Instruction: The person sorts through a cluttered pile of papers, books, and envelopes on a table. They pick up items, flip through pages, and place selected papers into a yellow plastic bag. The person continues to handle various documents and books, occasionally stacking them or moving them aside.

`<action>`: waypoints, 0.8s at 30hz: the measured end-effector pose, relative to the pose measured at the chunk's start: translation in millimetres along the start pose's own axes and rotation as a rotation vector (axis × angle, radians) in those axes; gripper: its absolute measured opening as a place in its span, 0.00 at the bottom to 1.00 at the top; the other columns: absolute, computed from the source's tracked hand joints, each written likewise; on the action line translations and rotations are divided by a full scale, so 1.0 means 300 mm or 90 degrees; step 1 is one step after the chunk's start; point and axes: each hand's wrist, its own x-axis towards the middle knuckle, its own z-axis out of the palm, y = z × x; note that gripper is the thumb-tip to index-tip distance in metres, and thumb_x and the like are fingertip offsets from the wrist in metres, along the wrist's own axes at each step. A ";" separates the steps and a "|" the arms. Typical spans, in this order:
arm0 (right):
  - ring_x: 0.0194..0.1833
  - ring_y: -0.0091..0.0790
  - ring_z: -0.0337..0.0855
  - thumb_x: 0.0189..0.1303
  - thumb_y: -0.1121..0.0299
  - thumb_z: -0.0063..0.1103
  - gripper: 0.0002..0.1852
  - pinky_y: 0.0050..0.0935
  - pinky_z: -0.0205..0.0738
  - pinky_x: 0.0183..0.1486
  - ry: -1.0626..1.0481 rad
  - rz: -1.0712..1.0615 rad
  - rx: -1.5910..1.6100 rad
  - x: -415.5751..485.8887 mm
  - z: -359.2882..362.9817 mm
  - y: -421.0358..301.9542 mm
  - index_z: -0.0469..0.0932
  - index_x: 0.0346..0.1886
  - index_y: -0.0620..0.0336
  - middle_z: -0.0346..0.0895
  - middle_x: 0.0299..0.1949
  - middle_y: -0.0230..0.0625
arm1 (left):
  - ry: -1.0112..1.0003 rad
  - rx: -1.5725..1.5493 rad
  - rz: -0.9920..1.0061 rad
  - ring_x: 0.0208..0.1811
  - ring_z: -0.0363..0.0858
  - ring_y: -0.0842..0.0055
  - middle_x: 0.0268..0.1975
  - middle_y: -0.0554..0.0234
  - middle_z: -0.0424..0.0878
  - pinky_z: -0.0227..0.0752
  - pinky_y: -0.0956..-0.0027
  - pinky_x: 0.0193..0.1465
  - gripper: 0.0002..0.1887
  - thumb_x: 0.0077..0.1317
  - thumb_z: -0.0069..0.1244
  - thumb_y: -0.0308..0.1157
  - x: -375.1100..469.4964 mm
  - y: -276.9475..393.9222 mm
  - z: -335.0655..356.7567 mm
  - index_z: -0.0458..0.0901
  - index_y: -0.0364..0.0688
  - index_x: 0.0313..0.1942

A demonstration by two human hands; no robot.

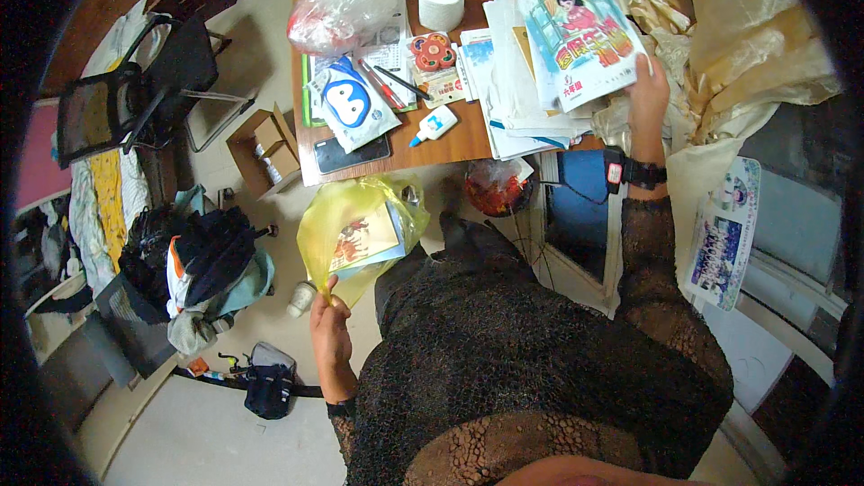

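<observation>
My left hand (332, 327) pinches the rim of a translucent yellow plastic bag (314, 233), which hangs below the table's front edge. Through its mouth a book or card with a brown printed picture (364, 236) shows inside. On the right, my right hand (649, 98) grips the lower right corner of an illustrated workbook (584, 34) with a figure in pink on its cover. That workbook is tilted above a pile of papers (503, 74) on the wooden table (445, 155). A white glue bottle with a blue tip (435, 125) lies left of the pile.
The table also bears a smartphone (351, 152), a wipes packet (354, 104), pens (383, 84), a toilet paper roll (441, 3) and a clear plastic bag (347, 13). Crumpled plastic sheeting (736, 34) flanks its right side. A cardboard box (266, 152) and a black chair (169, 67) stand left.
</observation>
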 end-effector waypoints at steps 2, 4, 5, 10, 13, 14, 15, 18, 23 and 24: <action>0.38 0.32 0.80 0.65 0.59 0.48 0.19 0.28 0.76 0.31 0.039 0.084 0.109 -0.043 -0.048 0.099 0.72 0.50 0.67 0.78 0.35 0.42 | -0.005 -0.005 0.002 0.27 0.61 0.84 0.23 0.72 0.64 0.54 0.83 0.35 0.28 0.53 0.36 0.20 0.003 0.003 -0.005 0.64 0.26 0.58; 0.39 0.34 0.79 0.65 0.60 0.48 0.19 0.28 0.78 0.30 0.082 0.179 0.133 -0.103 -0.083 0.211 0.69 0.52 0.66 0.77 0.38 0.41 | -0.015 -0.007 0.007 0.27 0.61 0.84 0.23 0.72 0.64 0.54 0.83 0.35 0.28 0.53 0.35 0.20 0.008 0.005 -0.010 0.64 0.26 0.58; 0.39 0.35 0.79 0.65 0.61 0.48 0.19 0.29 0.78 0.31 0.085 0.235 0.125 -0.134 -0.084 0.267 0.69 0.52 0.67 0.76 0.40 0.41 | -0.013 -0.008 0.004 0.27 0.61 0.84 0.23 0.71 0.64 0.54 0.83 0.35 0.28 0.53 0.36 0.20 0.010 0.005 -0.012 0.64 0.26 0.58; 0.42 0.38 0.79 0.64 0.63 0.50 0.17 0.34 0.79 0.38 0.102 0.406 0.150 -0.256 -0.052 0.424 0.69 0.49 0.67 0.76 0.43 0.41 | -0.034 -0.025 0.010 0.28 0.61 0.83 0.24 0.71 0.64 0.54 0.82 0.36 0.26 0.55 0.36 0.21 0.015 0.006 -0.020 0.65 0.26 0.57; 0.42 0.39 0.80 0.62 0.64 0.53 0.17 0.36 0.78 0.44 0.090 0.407 0.240 -0.299 -0.036 0.442 0.70 0.48 0.66 0.76 0.43 0.42 | -0.047 -0.027 0.008 0.28 0.60 0.83 0.24 0.72 0.63 0.54 0.82 0.36 0.26 0.56 0.37 0.23 0.014 0.012 -0.022 0.66 0.27 0.57; 0.42 0.39 0.80 0.61 0.65 0.54 0.17 0.36 0.77 0.45 0.075 0.425 0.251 -0.310 -0.037 0.445 0.70 0.48 0.66 0.76 0.43 0.41 | -0.037 0.001 -0.002 0.28 0.60 0.83 0.24 0.72 0.63 0.54 0.82 0.36 0.25 0.56 0.37 0.23 0.013 0.015 -0.022 0.66 0.27 0.57; 0.42 0.39 0.80 0.61 0.66 0.55 0.17 0.36 0.77 0.45 0.054 0.438 0.262 -0.317 -0.039 0.449 0.70 0.48 0.66 0.76 0.43 0.41 | -0.034 0.025 -0.008 0.28 0.60 0.83 0.24 0.72 0.63 0.54 0.82 0.36 0.25 0.57 0.37 0.23 0.014 0.017 -0.022 0.66 0.27 0.57; 0.43 0.38 0.80 0.59 0.67 0.58 0.19 0.34 0.77 0.47 -0.006 0.446 0.273 -0.332 -0.043 0.473 0.69 0.50 0.66 0.76 0.44 0.41 | -0.040 0.041 -0.012 0.28 0.60 0.83 0.24 0.72 0.63 0.54 0.82 0.36 0.26 0.57 0.38 0.24 0.017 0.024 -0.020 0.65 0.28 0.58; 0.40 0.36 0.80 0.59 0.74 0.54 0.14 0.33 0.80 0.39 -0.010 0.376 0.156 -0.331 -0.036 0.476 0.70 0.48 0.67 0.77 0.41 0.42 | -0.059 0.013 -0.001 0.29 0.61 0.83 0.25 0.72 0.64 0.55 0.82 0.36 0.26 0.59 0.39 0.26 0.028 0.028 -0.029 0.64 0.27 0.59; 0.38 0.36 0.80 0.60 0.75 0.53 0.16 0.32 0.81 0.34 -0.001 0.320 0.190 -0.329 -0.047 0.452 0.69 0.51 0.68 0.76 0.41 0.43 | -0.055 -0.001 0.002 0.29 0.61 0.83 0.25 0.72 0.64 0.56 0.82 0.36 0.26 0.59 0.39 0.26 0.035 0.026 -0.031 0.63 0.27 0.59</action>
